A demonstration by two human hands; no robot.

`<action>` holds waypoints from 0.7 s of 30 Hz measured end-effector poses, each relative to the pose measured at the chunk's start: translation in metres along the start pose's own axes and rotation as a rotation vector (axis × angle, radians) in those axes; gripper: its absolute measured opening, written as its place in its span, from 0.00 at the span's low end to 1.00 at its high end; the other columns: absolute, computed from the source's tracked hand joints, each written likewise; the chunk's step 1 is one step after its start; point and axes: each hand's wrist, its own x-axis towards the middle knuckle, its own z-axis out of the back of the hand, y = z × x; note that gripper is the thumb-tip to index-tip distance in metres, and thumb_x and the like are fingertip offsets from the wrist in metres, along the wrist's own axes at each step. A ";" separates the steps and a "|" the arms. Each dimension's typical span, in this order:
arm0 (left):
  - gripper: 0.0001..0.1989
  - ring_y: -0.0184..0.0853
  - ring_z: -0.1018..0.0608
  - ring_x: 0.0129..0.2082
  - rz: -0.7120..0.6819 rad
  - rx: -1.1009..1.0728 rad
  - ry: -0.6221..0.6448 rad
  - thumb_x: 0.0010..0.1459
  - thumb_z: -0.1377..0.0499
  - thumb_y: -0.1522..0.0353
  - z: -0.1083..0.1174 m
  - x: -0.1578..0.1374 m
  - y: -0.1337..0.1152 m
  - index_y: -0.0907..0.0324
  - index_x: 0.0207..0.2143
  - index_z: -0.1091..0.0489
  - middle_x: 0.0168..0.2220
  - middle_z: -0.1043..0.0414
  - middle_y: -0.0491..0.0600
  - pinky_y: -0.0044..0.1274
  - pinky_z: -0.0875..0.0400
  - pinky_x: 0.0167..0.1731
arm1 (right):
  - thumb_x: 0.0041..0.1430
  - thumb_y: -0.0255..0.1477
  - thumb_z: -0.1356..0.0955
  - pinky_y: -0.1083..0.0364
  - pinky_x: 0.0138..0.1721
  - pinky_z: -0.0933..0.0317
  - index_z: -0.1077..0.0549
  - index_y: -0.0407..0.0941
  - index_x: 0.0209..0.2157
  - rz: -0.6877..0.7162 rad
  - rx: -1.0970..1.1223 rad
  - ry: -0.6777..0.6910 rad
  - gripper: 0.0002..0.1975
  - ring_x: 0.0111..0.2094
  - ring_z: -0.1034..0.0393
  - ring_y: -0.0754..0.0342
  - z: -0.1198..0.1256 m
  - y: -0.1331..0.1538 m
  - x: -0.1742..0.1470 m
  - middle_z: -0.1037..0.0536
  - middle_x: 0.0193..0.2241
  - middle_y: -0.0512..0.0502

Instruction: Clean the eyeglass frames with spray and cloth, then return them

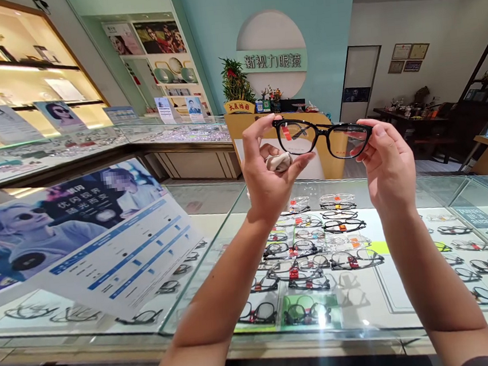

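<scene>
A pair of black-framed eyeglasses (pixel 322 132) is held up at about eye height above the glass display case (pixel 393 301). My left hand (pixel 269 172) pinches the frame's left upper corner, and a crumpled pale cloth (pixel 279 162) is tucked in the same hand. At the opposite corner, my right hand (pixel 387 157) grips the frame between thumb and fingers. A red sticker shows through the left lens and small red print on the right one. Below both hands, several rows of eyeglasses (pixel 291 250) lie inside the case.
A printed promotional sheet (pixel 115 235) stands on the glass at the left. Behind are another display counter (pixel 179 134), a wooden reception desk (pixel 239 131) with a potted plant (pixel 235 80), and lit wall shelves (pixel 22 78). A dark table (pixel 414 115) stands at the far right.
</scene>
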 end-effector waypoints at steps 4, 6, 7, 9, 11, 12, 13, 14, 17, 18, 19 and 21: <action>0.43 0.38 0.20 0.42 0.010 0.015 0.032 0.57 0.29 0.44 0.000 0.000 0.002 0.39 0.69 0.41 0.69 0.30 0.54 0.32 0.22 0.37 | 0.70 0.50 0.32 0.53 0.37 0.29 0.20 0.54 0.47 -0.004 -0.025 0.009 0.17 0.33 0.24 0.56 -0.001 0.002 -0.001 0.16 0.42 0.50; 0.44 0.38 0.19 0.43 -0.011 0.025 0.047 0.57 0.29 0.44 0.000 0.000 0.003 0.40 0.70 0.42 0.69 0.29 0.54 0.31 0.22 0.38 | 0.71 0.50 0.33 0.53 0.38 0.28 0.20 0.54 0.47 0.004 -0.014 0.017 0.17 0.33 0.24 0.56 -0.001 0.002 -0.001 0.16 0.42 0.49; 0.44 0.38 0.19 0.43 -0.020 0.024 0.052 0.57 0.29 0.44 0.000 0.000 0.004 0.40 0.70 0.42 0.69 0.30 0.54 0.31 0.22 0.38 | 0.71 0.50 0.33 0.52 0.38 0.28 0.20 0.54 0.47 0.013 -0.017 0.026 0.17 0.34 0.23 0.55 -0.001 0.001 0.000 0.16 0.43 0.49; 0.44 0.38 0.19 0.43 -0.026 0.011 0.054 0.57 0.28 0.45 -0.001 -0.001 0.004 0.39 0.71 0.41 0.69 0.30 0.53 0.31 0.23 0.39 | 0.72 0.50 0.34 0.52 0.38 0.28 0.21 0.55 0.49 0.046 -0.041 0.040 0.17 0.36 0.22 0.55 0.001 -0.002 0.000 0.16 0.46 0.49; 0.44 0.38 0.19 0.43 -0.009 0.000 0.047 0.57 0.27 0.46 -0.003 -0.003 0.003 0.39 0.70 0.40 0.70 0.31 0.53 0.31 0.23 0.40 | 0.73 0.49 0.35 0.51 0.39 0.27 0.22 0.56 0.50 0.068 -0.062 0.045 0.17 0.39 0.21 0.54 0.002 -0.005 0.001 0.17 0.51 0.49; 0.44 0.37 0.20 0.43 0.006 0.000 0.041 0.56 0.27 0.47 -0.003 -0.004 0.002 0.39 0.70 0.39 0.70 0.31 0.53 0.31 0.22 0.40 | 0.73 0.48 0.35 0.52 0.38 0.27 0.22 0.56 0.50 0.070 -0.055 0.040 0.16 0.39 0.21 0.54 0.002 -0.006 0.001 0.17 0.52 0.49; 0.43 0.37 0.20 0.42 0.021 0.002 0.033 0.56 0.27 0.47 -0.004 -0.005 0.001 0.39 0.70 0.39 0.70 0.31 0.52 0.31 0.22 0.40 | 0.73 0.47 0.34 0.52 0.38 0.27 0.22 0.56 0.50 0.064 -0.038 0.032 0.15 0.39 0.21 0.54 0.002 -0.006 0.001 0.17 0.53 0.49; 0.43 0.36 0.20 0.40 0.034 0.007 0.023 0.56 0.27 0.47 -0.005 -0.006 0.000 0.39 0.69 0.38 0.70 0.31 0.52 0.30 0.22 0.39 | 0.73 0.46 0.34 0.52 0.38 0.27 0.21 0.56 0.49 0.052 -0.017 0.024 0.14 0.38 0.21 0.55 0.002 -0.006 0.001 0.16 0.52 0.49; 0.42 0.35 0.19 0.41 0.048 0.033 0.006 0.56 0.26 0.48 -0.007 -0.007 -0.003 0.41 0.68 0.37 0.70 0.30 0.53 0.29 0.21 0.39 | 0.72 0.44 0.32 0.53 0.38 0.27 0.20 0.55 0.48 0.018 0.034 -0.002 0.12 0.35 0.23 0.56 0.000 -0.003 -0.001 0.15 0.49 0.49; 0.41 0.35 0.19 0.42 0.044 0.039 0.003 0.56 0.26 0.48 -0.007 -0.007 -0.004 0.41 0.68 0.37 0.69 0.29 0.53 0.28 0.21 0.39 | 0.72 0.44 0.32 0.53 0.38 0.28 0.20 0.55 0.48 0.016 0.036 -0.003 0.12 0.34 0.23 0.56 0.000 -0.002 -0.001 0.15 0.48 0.49; 0.41 0.35 0.18 0.43 0.037 0.040 0.001 0.57 0.26 0.48 -0.006 -0.007 -0.005 0.42 0.68 0.37 0.69 0.29 0.53 0.28 0.21 0.39 | 0.72 0.44 0.32 0.53 0.38 0.28 0.20 0.55 0.48 0.020 0.029 0.000 0.12 0.34 0.23 0.56 0.000 -0.002 -0.001 0.15 0.48 0.49; 0.40 0.35 0.18 0.44 0.024 0.024 0.002 0.57 0.27 0.48 -0.005 -0.007 -0.006 0.41 0.67 0.36 0.68 0.28 0.52 0.28 0.21 0.38 | 0.73 0.47 0.33 0.53 0.37 0.28 0.20 0.55 0.48 0.037 -0.004 0.012 0.14 0.34 0.23 0.56 0.001 -0.002 -0.001 0.15 0.46 0.49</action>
